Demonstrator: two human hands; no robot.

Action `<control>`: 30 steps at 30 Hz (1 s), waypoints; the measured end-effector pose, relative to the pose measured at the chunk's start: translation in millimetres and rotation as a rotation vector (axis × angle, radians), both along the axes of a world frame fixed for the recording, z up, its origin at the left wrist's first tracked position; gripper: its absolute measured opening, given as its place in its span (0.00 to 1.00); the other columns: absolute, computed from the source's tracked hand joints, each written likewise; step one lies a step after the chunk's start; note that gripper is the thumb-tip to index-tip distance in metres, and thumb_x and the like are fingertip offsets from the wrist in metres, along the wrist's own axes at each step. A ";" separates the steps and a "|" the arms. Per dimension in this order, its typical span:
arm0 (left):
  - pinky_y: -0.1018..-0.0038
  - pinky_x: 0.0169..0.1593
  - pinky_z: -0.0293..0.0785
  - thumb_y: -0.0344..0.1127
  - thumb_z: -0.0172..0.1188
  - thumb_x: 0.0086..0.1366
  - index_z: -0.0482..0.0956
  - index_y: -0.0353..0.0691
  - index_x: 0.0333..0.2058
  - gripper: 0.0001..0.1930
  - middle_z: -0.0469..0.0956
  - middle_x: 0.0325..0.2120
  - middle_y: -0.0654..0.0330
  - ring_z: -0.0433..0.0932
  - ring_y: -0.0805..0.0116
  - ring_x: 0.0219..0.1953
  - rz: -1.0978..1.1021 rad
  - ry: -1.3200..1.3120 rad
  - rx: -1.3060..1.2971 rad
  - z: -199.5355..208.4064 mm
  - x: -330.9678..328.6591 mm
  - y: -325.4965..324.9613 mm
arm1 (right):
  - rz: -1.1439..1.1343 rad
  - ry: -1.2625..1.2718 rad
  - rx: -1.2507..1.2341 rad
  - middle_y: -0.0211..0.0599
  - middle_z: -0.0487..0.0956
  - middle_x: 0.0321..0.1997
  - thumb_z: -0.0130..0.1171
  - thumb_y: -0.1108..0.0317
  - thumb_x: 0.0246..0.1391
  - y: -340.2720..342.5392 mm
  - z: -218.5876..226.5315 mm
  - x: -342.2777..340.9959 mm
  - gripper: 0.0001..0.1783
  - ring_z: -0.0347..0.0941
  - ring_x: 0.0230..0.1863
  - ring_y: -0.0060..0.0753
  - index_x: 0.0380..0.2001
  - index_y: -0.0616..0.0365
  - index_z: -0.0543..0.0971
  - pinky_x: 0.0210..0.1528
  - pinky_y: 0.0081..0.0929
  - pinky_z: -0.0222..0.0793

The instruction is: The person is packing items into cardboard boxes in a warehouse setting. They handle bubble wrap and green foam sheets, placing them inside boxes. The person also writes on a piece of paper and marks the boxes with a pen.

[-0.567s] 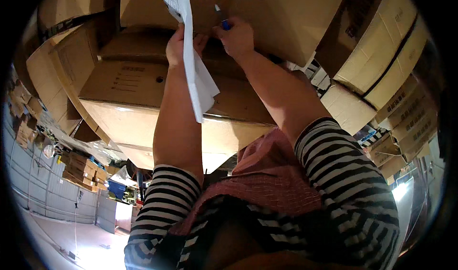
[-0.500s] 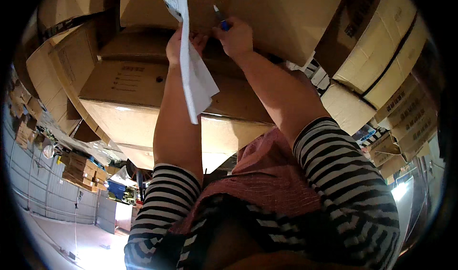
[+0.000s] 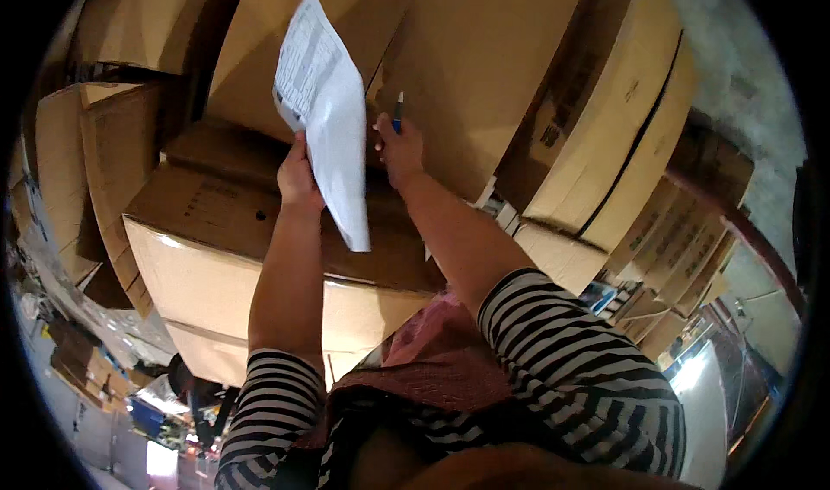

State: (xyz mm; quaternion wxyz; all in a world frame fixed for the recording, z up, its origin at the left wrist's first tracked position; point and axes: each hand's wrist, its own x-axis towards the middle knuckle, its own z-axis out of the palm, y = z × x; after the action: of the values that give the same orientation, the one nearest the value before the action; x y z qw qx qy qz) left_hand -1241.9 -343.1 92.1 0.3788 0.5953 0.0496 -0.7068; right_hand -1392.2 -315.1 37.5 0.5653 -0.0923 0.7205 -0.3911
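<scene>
Sleeves (image 3: 575, 343) are black-and-white striped, the cloth (image 3: 445, 384) is kinda dusty pinkish red, paper (image 3: 339, 135) is white with grey-black print, pen (image 3: 398, 125) is blue with a pale tip, cardboard boxes (image 3: 471, 66) are brown with darker markings.

Tan ctns (image 3: 596, 127) on the R w/ a dark gap btwn em, brown printed boxes (image 3: 679, 239) past those, reddish pipe (image 3: 739, 226) running diag nearby. Brown ctn panels (image 3: 60, 161) far L, blurry clutter (image 3: 156, 416) lower L tbh.
</scene>
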 end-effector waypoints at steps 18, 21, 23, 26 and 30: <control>0.68 0.45 0.69 0.46 0.38 0.69 0.66 0.43 0.50 0.18 0.72 0.41 0.61 0.72 0.65 0.42 0.211 0.257 -0.245 17.1 0.9 12.3 | 1.047 1.314 -0.397 0.37 0.80 0.34 0.52 0.57 0.52 -266.5 51.1 -243.0 0.15 0.75 0.30 0.35 0.43 0.42 0.79 0.35 0.28 0.69; 0.74 0.34 0.71 0.48 0.41 0.68 0.71 0.45 0.43 0.16 0.74 0.29 0.66 0.73 0.71 0.30 0.238 0.182 -0.227 33.3 -5.4 8.3 | 1.167 1.264 -0.006 0.34 0.80 0.37 0.50 0.57 0.53 -279.2 79.6 -194.0 0.15 0.76 0.32 0.35 0.43 0.40 0.79 0.37 0.28 0.70; 0.68 0.43 0.71 0.46 0.36 0.69 0.66 0.43 0.49 0.18 0.73 0.40 0.61 0.73 0.65 0.40 0.200 0.204 -0.207 29.5 -2.2 10.9 | 1.239 1.442 -0.067 0.34 0.80 0.38 0.49 0.58 0.53 -284.0 67.1 -202.8 0.15 0.76 0.35 0.36 0.43 0.40 0.78 0.39 0.30 0.71; 0.66 0.46 0.72 0.44 0.33 0.70 0.64 0.42 0.52 0.19 0.73 0.44 0.59 0.74 0.63 0.44 0.162 0.292 -0.292 17.6 7.1 15.7 | 1.261 1.564 -0.038 0.33 0.79 0.40 0.47 0.60 0.53 -289.2 61.4 -197.6 0.17 0.76 0.39 0.38 0.45 0.39 0.78 0.41 0.33 0.71; 0.66 0.48 0.70 0.45 0.33 0.70 0.64 0.42 0.52 0.20 0.72 0.45 0.58 0.73 0.63 0.45 0.174 0.358 -0.350 13.6 9.0 15.1 | 1.291 1.566 0.043 0.33 0.79 0.42 0.45 0.61 0.53 -292.6 65.2 -187.1 0.18 0.75 0.42 0.40 0.46 0.37 0.77 0.43 0.35 0.71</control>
State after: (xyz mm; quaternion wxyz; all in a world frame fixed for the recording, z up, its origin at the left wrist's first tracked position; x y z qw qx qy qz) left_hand -1232.9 -327.9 105.7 0.5206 0.3798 0.0438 -0.7634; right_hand -1579.3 -607.7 102.7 0.0389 -0.6839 0.7078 0.1724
